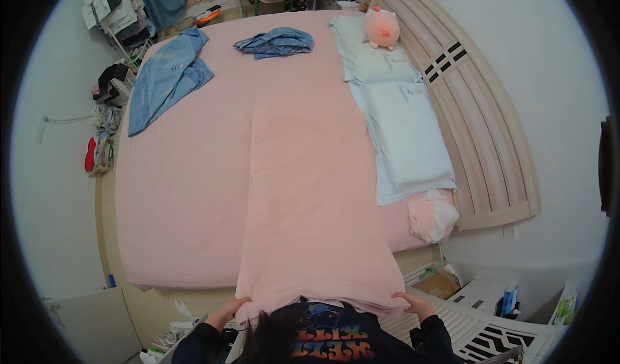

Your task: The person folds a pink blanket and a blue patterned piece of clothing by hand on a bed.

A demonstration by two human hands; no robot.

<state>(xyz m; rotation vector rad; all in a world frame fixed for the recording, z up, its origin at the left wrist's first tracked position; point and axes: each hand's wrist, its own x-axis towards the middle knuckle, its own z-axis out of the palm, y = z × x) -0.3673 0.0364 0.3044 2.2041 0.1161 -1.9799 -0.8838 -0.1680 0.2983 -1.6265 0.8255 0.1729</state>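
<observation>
A pink quilt (pixel 310 180), folded into a long strip, lies across the bed, and its near end hangs over the mattress edge against my body. My left hand (pixel 238 307) grips the near left corner of this quilt. The near right corner is pinched in my right hand (pixel 410 302). Under the quilt is a bed with a pink sheet (pixel 184 194). Two pale blue pillows, one near (pixel 407 136) and one far (pixel 358 44), lie along the headboard side. Blue patterned garments or cloths rest at the far left (pixel 169 78) and far middle (pixel 276 42).
A pink plush toy (pixel 382 28) sits on the far pillow. The slatted wooden headboard (pixel 484 136) stands at right, with a pink and white bundle (pixel 432 216) near its close end. Clothes hang on a rack (pixel 116 8) at far left. White slatted furniture (pixel 465 325) is near my right side.
</observation>
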